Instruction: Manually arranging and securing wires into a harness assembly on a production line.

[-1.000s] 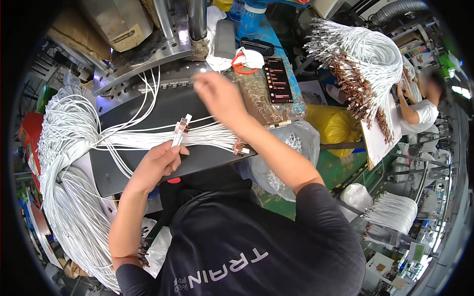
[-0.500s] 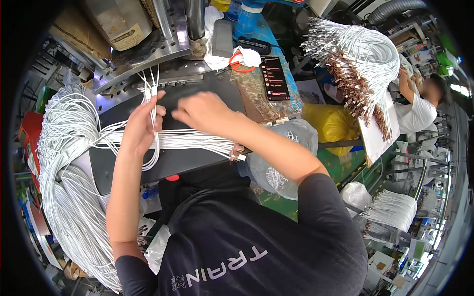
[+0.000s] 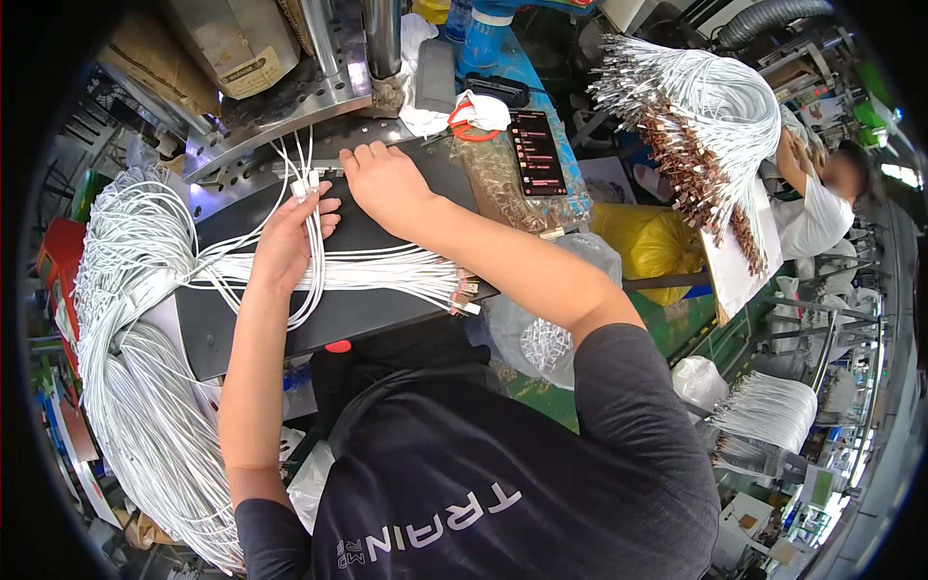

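A few white cables (image 3: 315, 253) run through my left hand (image 3: 290, 230), pinched just below their small white plugs (image 3: 306, 184). Thin bare ends stick up beyond the plugs toward the perforated metal plate, and the cables loop down over the black work surface. My right hand (image 3: 389, 189) is beside them, fingers together and bent down at the metal strip fixture (image 3: 329, 167). Its fingertips are partly hidden, so I cannot see what they hold. Below both hands a flat bundle of white cables (image 3: 387, 273) lies across the surface, its metal-tipped plugs (image 3: 466, 290) at the right.
A big heap of white cables (image 3: 135, 242) hangs at the left. Steel posts (image 3: 381, 39) rise behind the perforated plate (image 3: 280, 114). Right of the surface are a phone (image 3: 537, 155), orange-handled scissors (image 3: 464, 124) and a plastic bag (image 3: 580, 280). A co-worker (image 3: 812, 213) is at far right.
My left hand has shifted slightly right with the cables, its fingers loosened somewhat. My right hand, blurred earlier, has moved up to the metal strip and settled there.
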Tool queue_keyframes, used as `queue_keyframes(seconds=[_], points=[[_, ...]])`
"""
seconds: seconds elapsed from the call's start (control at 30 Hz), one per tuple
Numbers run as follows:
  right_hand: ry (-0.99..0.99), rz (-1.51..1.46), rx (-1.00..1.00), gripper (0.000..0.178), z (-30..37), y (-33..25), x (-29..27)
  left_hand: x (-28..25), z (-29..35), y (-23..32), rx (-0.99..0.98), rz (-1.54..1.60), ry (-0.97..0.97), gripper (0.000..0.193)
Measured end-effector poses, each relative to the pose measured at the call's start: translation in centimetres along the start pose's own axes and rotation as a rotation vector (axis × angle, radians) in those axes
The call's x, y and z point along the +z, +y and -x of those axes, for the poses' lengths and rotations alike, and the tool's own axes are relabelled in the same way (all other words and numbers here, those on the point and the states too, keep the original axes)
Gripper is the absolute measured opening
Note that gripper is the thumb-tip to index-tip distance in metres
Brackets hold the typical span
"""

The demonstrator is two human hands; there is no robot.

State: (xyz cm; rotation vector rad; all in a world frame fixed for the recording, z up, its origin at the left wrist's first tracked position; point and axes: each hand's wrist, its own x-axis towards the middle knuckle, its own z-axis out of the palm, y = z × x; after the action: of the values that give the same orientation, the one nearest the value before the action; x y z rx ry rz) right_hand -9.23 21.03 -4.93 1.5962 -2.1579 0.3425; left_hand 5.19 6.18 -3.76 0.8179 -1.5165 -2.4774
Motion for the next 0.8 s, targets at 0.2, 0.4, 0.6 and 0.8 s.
queue_keyframes(seconds=[0.2, 0.4, 0.6, 0.8], points=[[-0.093, -0.429, 0.223, 0.047, 1.0, -0.7, -0.5, 0.4, 0.0, -0.5, 0.023, -0.112, -0.013, 0.033], [-0.443, -1.496, 0.758, 0.046, 0.8, 2.6, -1.3, 2.3, 0.8, -0.2, -0.063, -0.394, -0.096, 0.024], [-0.31, -1.687, 0.946, 0.045, 1.2, 2.2, -0.6, 2.8, 0.7, -0.8, -0.078, -0.5, -0.177, 0.02], [-0.328, -1.632, 0.924, 0.046, 1.3, 2.2, -0.7, 3.0, 0.9, -1.2, -0.033, -0.477, -0.102, 0.016]])
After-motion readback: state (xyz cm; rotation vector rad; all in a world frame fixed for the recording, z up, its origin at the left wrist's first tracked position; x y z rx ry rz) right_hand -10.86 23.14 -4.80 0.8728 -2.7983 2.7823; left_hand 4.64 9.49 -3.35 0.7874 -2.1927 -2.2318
